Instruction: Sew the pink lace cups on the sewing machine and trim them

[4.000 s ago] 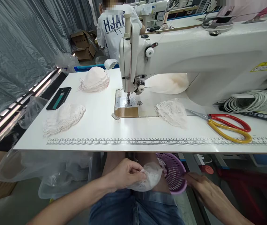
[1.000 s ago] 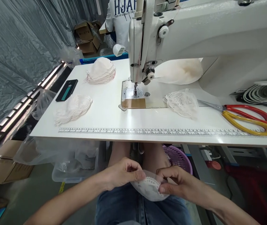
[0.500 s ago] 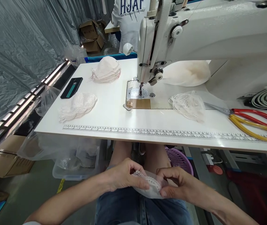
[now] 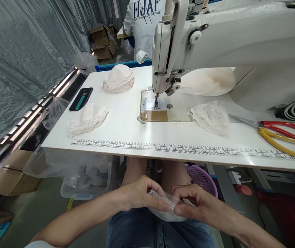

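Note:
Over my lap, below the table edge, my left hand [image 4: 137, 194] and my right hand [image 4: 195, 203] both pinch a small white lace-edged fabric cup [image 4: 164, 208]. The fingertips of the two hands meet on its lace trim. A purple plastic basket [image 4: 201, 177] sits just behind my right hand, under the table. On the white table [image 4: 126, 127] above stands a white sewing machine [image 4: 214, 44] with its needle [image 4: 156, 100] over the plate.
Piles of lace pieces lie at left [image 4: 87, 119] and right [image 4: 209, 117], stacked cups [image 4: 118, 79] further back, a black phone [image 4: 81, 99] at far left. Red and yellow scissors [image 4: 284, 132] lie at right. A person in a white shirt [image 4: 142, 20] stands behind. A clear bin [image 4: 85, 186] is underneath.
Four seconds ago my right hand held the purple basket; it has since joined the left on the lace cup. In the last second both hands shifted their fingers slightly along the trim.

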The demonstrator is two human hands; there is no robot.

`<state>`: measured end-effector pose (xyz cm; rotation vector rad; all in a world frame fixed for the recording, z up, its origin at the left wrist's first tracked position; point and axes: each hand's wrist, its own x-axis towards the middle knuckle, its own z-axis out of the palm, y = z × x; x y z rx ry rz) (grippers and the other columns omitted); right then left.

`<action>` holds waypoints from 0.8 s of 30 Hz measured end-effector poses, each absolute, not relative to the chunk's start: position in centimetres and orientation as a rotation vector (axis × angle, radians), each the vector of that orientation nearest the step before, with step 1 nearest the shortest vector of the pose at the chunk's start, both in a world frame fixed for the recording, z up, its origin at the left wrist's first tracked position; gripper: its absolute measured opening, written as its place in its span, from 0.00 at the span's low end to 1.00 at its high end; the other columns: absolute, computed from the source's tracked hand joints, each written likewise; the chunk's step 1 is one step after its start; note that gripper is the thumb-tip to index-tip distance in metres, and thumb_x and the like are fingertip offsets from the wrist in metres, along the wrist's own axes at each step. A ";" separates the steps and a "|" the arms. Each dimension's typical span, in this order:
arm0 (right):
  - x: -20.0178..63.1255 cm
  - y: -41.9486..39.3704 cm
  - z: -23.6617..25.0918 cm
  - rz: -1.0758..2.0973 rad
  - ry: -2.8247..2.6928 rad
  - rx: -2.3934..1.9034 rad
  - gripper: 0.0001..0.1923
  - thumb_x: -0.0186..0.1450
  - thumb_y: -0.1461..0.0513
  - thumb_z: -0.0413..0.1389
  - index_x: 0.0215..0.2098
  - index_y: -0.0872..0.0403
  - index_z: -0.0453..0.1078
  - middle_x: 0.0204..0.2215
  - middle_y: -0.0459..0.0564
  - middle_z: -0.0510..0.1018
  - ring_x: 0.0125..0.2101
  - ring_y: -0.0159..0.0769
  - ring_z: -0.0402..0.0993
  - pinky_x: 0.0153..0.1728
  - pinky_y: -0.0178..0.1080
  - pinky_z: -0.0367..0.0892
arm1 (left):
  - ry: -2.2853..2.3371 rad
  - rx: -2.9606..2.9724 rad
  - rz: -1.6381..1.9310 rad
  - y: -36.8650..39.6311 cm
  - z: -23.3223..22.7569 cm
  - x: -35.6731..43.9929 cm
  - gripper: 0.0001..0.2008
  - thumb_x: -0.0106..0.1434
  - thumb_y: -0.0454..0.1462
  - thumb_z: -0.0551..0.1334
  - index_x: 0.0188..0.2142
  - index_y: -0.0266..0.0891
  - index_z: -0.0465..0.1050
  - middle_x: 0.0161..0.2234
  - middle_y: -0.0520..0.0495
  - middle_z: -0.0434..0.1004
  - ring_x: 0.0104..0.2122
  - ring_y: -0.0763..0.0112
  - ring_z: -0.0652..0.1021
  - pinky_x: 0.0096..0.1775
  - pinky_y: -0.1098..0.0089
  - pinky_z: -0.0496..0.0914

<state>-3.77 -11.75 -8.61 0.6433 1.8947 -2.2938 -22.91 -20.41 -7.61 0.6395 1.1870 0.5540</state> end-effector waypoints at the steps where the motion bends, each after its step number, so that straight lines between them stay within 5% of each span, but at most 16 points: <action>1: -3.7 -11.6 -8.6 -2.291 1.898 0.642 0.14 0.60 0.52 0.58 0.29 0.55 0.71 0.23 0.41 0.65 0.25 0.29 0.56 0.27 0.33 0.50 | 1.181 0.642 0.571 -20.3 -7.6 -22.8 0.17 0.41 0.44 0.72 0.27 0.33 0.77 0.24 0.53 0.69 0.26 0.76 0.67 0.30 0.74 0.59; 11: -3.2 -10.7 -8.7 -2.253 1.918 0.542 0.12 0.58 0.53 0.60 0.31 0.54 0.73 0.26 0.43 0.68 0.27 0.29 0.60 0.29 0.33 0.55 | 1.045 0.511 0.650 -20.6 -7.8 -23.6 0.16 0.42 0.42 0.72 0.26 0.33 0.76 0.29 0.48 0.74 0.29 0.72 0.72 0.36 0.70 0.65; 24: -2.9 -10.7 -8.5 -2.294 1.925 0.486 0.13 0.59 0.53 0.59 0.30 0.55 0.73 0.28 0.44 0.68 0.30 0.31 0.65 0.32 0.32 0.58 | 1.105 0.341 0.705 -20.9 -7.7 -24.1 0.20 0.36 0.41 0.75 0.20 0.32 0.68 0.21 0.50 0.74 0.22 0.78 0.72 0.27 0.76 0.65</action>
